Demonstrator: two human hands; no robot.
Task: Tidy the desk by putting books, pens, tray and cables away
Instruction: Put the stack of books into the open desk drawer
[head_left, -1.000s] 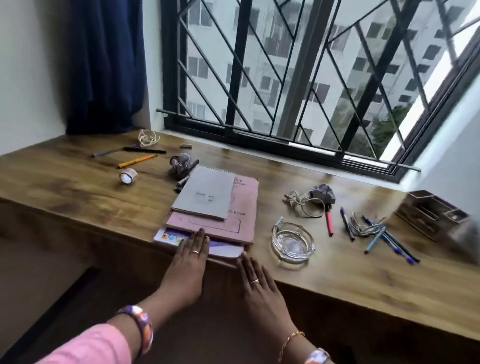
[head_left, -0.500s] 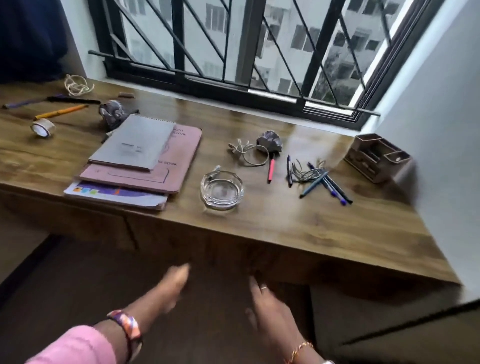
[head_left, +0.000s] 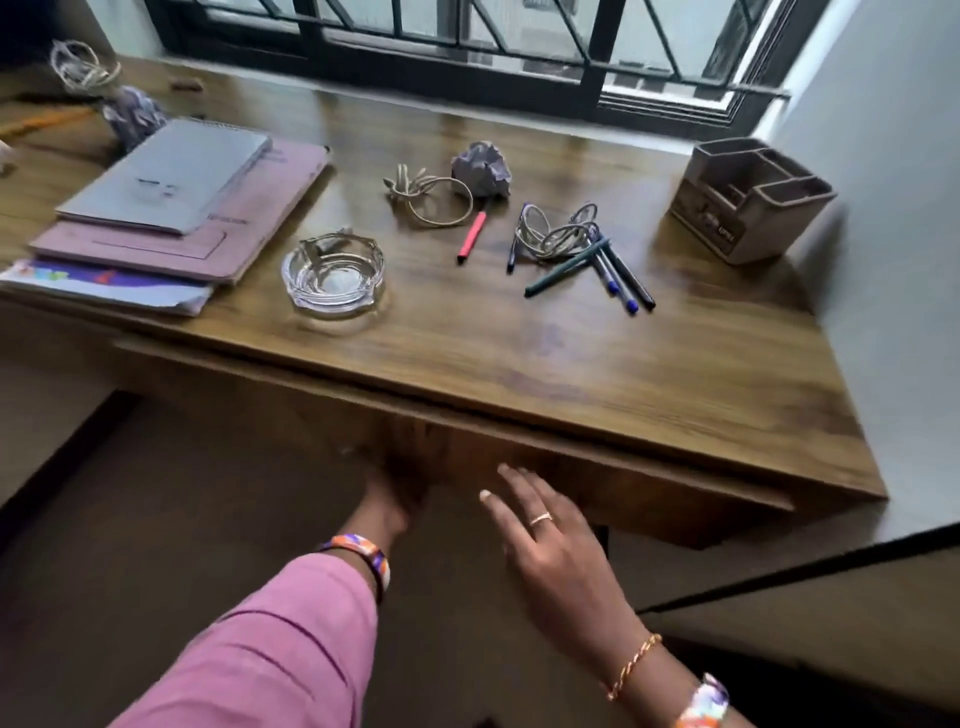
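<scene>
Three books (head_left: 171, 208) lie stacked at the desk's (head_left: 571, 353) left. Next come a glass tray (head_left: 334, 273), a cable (head_left: 434, 200), then pens (head_left: 597, 265) by a holder (head_left: 748, 200). Below the desk edge, the left hand (head_left: 397, 483) is blurred, so I cannot tell its grip. The right hand (head_left: 545, 540) is flat, holding nothing.

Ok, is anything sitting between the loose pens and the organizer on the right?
Nothing visible. The pens lie tangled with a cable, and bare desk runs from them to the organizer. The cable will need lifting off first. Both hands, left and right, are below the desk edge.
</scene>
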